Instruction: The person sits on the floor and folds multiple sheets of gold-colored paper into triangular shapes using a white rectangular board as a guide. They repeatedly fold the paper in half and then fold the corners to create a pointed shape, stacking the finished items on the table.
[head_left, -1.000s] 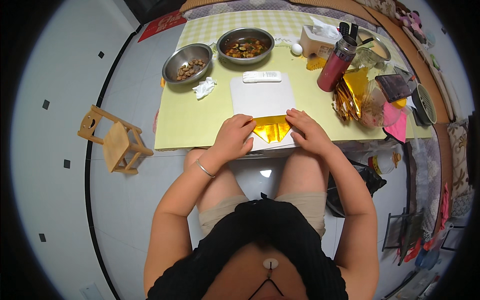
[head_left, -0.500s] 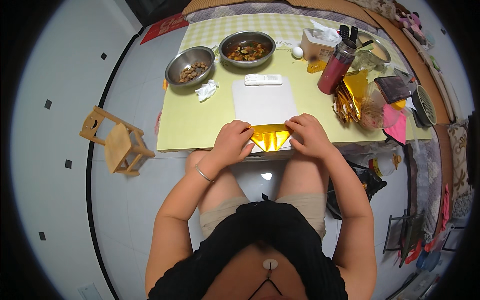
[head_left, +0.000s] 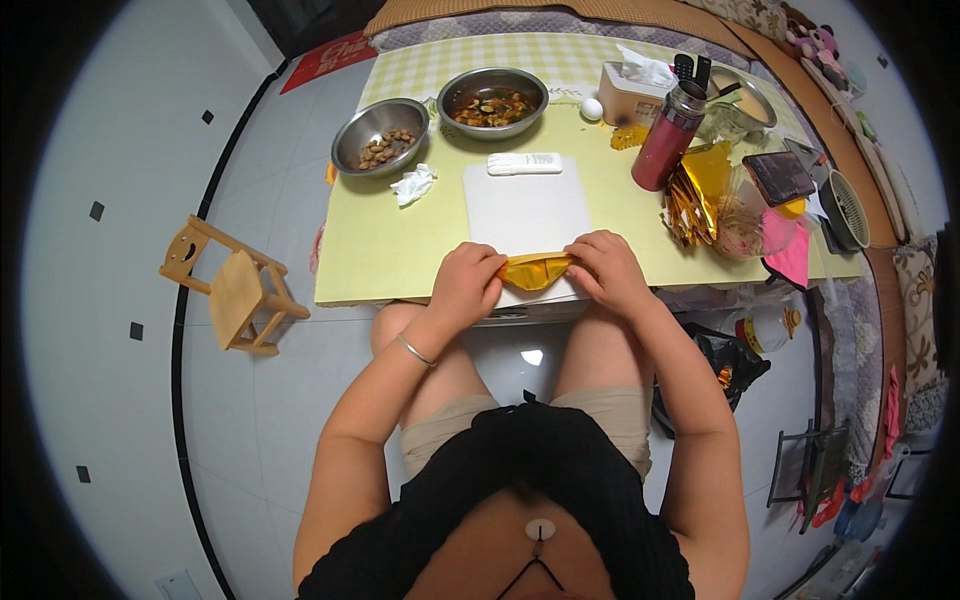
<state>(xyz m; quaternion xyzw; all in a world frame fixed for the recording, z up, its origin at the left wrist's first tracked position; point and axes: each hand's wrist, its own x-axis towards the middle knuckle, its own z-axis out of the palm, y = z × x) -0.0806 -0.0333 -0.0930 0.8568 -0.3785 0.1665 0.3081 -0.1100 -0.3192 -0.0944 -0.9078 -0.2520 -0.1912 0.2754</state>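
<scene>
The left hand (head_left: 468, 283) pinches the left end of a folded gold foil piece (head_left: 533, 272) and the right hand (head_left: 610, 270) grasps its right end, at the near part of a white board (head_left: 527, 210) on the worktop (head_left: 390, 255). A white oblong object (head_left: 525, 163) lies at the board's far end; gold sheets (head_left: 708, 180) sit to the right.

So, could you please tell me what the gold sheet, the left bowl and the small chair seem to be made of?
Gold sheet: probably foil or foil-faced paper, glossy, judging by its metallic sheen.
Left bowl: likely stainless steel, smooth, with grey, soft reflections.
Small chair: apparently wood, from its pale tan colour; whether it is varnished, I cannot tell.
</scene>
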